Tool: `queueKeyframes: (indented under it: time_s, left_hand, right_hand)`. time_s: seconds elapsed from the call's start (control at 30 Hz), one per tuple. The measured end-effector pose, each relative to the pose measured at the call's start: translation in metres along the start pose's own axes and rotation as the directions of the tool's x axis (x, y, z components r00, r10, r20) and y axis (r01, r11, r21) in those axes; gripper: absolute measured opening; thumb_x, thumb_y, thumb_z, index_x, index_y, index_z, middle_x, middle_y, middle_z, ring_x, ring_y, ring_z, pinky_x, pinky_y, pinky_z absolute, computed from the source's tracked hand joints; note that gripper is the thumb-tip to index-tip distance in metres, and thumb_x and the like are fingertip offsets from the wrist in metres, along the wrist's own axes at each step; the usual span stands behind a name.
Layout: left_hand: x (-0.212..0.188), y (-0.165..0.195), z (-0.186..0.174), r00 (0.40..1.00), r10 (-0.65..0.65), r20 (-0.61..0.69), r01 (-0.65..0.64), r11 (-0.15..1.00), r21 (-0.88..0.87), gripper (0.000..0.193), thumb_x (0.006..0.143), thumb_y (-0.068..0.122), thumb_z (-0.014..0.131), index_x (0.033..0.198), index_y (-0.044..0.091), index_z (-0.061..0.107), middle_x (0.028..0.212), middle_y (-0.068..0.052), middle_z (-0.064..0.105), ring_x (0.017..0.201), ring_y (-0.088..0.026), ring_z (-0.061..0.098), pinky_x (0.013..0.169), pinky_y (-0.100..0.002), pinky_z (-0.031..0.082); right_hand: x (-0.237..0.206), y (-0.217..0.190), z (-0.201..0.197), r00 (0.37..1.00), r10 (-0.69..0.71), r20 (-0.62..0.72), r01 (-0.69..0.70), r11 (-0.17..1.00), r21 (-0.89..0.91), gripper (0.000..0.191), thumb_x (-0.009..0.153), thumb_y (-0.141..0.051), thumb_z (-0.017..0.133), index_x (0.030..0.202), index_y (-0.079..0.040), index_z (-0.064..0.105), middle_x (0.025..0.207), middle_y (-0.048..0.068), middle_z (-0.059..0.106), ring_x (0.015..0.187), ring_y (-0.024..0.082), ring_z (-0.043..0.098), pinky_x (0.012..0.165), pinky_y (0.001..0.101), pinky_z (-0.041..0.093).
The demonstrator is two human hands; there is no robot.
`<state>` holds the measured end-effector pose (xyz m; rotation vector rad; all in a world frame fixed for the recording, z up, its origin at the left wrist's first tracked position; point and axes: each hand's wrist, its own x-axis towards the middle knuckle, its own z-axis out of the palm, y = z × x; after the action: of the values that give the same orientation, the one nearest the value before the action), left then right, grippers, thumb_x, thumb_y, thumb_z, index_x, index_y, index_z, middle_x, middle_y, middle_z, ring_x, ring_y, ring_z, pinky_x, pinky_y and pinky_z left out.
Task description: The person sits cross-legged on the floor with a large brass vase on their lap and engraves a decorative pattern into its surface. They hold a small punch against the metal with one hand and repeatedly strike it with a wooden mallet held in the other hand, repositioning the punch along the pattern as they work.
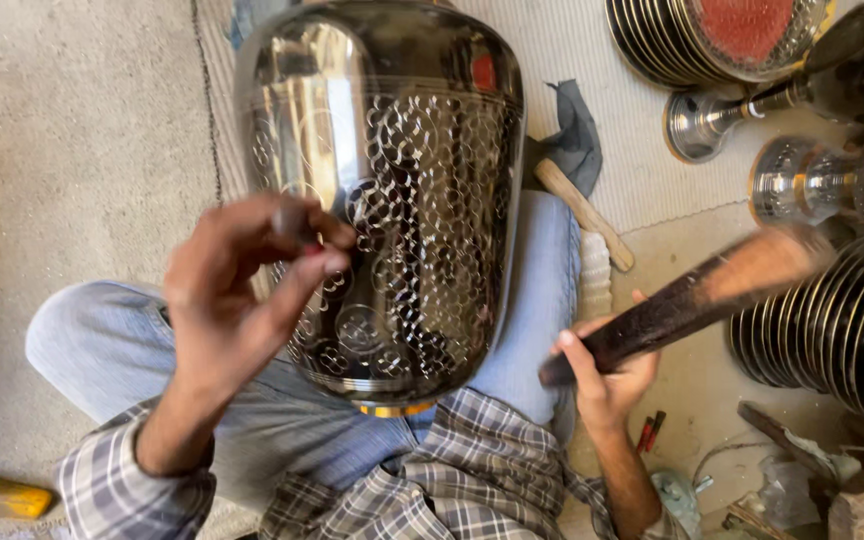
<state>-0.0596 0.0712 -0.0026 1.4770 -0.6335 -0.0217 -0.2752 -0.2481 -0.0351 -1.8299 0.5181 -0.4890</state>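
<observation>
Two hands are at work here, and between them lies the big polished metal vase (387, 200), resting on its side across your lap, its gold-trimmed end toward your shirt and its far end out over the woven mat (632, 170). Judge it as stiff, hollow and fairly light for its bulk, but its mirror surface looks slippery and easy to mark or dent. You would do best to steady it by the rim ends or with your legs, not by the patterned belly.

Your left hand (237, 300) hovers over the punched circle pattern, fingers pinched narrow around a small dark punch (297, 222); motion blur hides whether its tip touches the metal.

Your right hand (607, 375) is closed tight around the lower end of a dark wooden mallet (697, 295), raised off to the right and well apart from the vase.

A second wooden-handled hammer (587, 215) lies on the mat beside a grey cloth (577, 135). Stacked metal plates (832, 335) and goblets (802, 180) stand at the right.
</observation>
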Motion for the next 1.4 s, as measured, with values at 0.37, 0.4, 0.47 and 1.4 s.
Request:
queueKeyframes:
  time_s: [0.37, 0.4, 0.47, 1.4]
  left_hand:
    - [0.070, -0.038, 0.021, 0.931, 0.026, 0.364, 0.069, 0.967, -0.244, 0.053, 0.099, 0.008, 0.075, 0.147, 0.013, 0.054, 0.131, -0.006, 0.073, 0.098, -0.013, 0.081, 0.080, -0.030, 0.068]
    - [0.071, -0.041, 0.023, 0.921, 0.099, 0.378, 0.000, 0.967, -0.254, 0.052, 0.099, 0.008, 0.075, 0.146, 0.015, 0.055, 0.131, -0.005, 0.074, 0.102, -0.015, 0.081, 0.081, -0.029, 0.070]
    - [0.073, -0.045, 0.025, 0.881, 0.242, 0.407, -0.134, 0.951, -0.277, 0.050, 0.100, 0.009, 0.076, 0.146, 0.018, 0.058, 0.131, -0.003, 0.074, 0.110, -0.017, 0.081, 0.083, -0.029, 0.072]
    - [0.092, -0.041, 0.031, 0.673, 0.202, 0.712, 0.015, 0.958, -0.286, 0.053, 0.089, -0.001, 0.070, 0.138, 0.019, 0.065, 0.121, -0.003, 0.078, 0.093, -0.014, 0.081, 0.059, -0.031, 0.063]
  right_hand:
    - [0.004, -0.054, -0.006, 0.997, 0.006, 0.071, -0.008, 1.000, 0.025, 0.080, 0.084, 0.013, 0.070, 0.153, 0.008, 0.031, 0.086, 0.011, 0.064, 0.079, 0.020, 0.067, 0.076, 0.0370, 0.059]
    - [0.004, -0.059, -0.006, 0.998, 0.018, 0.067, -0.019, 1.000, 0.015, 0.079, 0.083, 0.014, 0.071, 0.152, 0.009, 0.031, 0.088, 0.011, 0.064, 0.080, 0.021, 0.067, 0.077, 0.0374, 0.059]
    - [0.004, -0.067, -0.007, 0.999, 0.015, 0.050, -0.011, 0.997, -0.080, 0.068, 0.083, 0.016, 0.072, 0.140, 0.008, 0.036, 0.089, 0.014, 0.063, 0.082, 0.022, 0.066, 0.078, 0.0379, 0.057]
    - [0.053, -0.101, -0.021, 0.773, -0.419, 0.476, 0.632, 0.570, -0.525, 0.069, 0.097, -0.012, 0.075, 0.155, -0.009, 0.037, 0.119, 0.019, 0.068, 0.098, 0.027, 0.074, 0.078, 0.0322, 0.063]
